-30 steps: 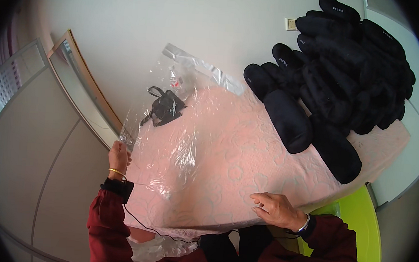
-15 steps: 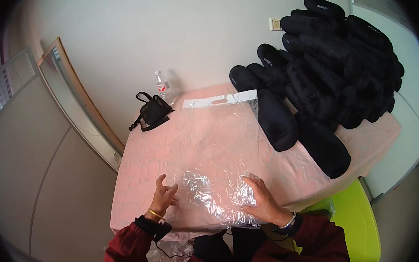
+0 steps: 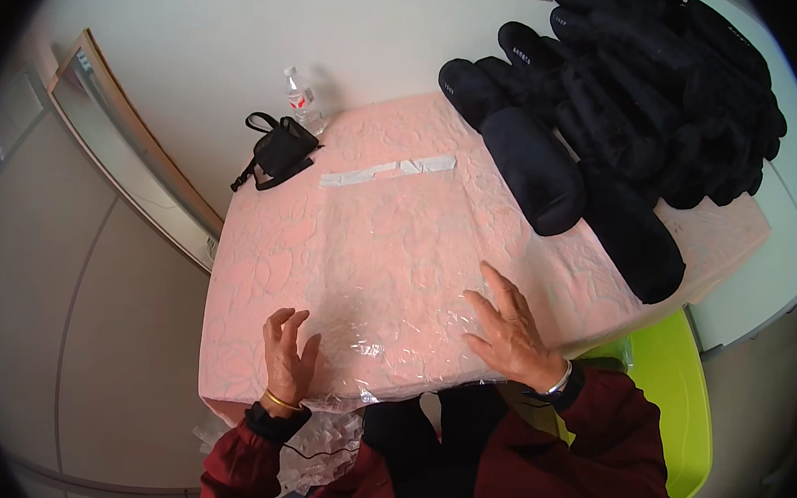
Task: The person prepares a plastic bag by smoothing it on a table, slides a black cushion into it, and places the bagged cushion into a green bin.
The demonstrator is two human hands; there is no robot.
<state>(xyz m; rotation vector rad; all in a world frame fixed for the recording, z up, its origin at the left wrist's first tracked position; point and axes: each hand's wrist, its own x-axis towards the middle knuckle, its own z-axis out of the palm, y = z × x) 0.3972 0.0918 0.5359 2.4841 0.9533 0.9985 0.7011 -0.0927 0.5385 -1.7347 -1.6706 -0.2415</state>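
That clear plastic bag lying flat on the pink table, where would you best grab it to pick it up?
Probably by the near edge of the clear plastic bag, coming from the person's side: it overhangs the table front between the left hand and right hand, so fingers can pinch it. Elsewhere it lies flat.

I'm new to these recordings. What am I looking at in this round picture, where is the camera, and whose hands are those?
The camera sits on a person's head and looks down through a fisheye lens, so straight edges bend. The two bare hands are that person's own. The left hand and right hand lie flat, fingers spread, on a clear plastic bag spread over a table with a pink cloth; neither grips anything. Farther back are a pile of black slippers, a small black pouch and a water bottle. A green chair stands at the right.
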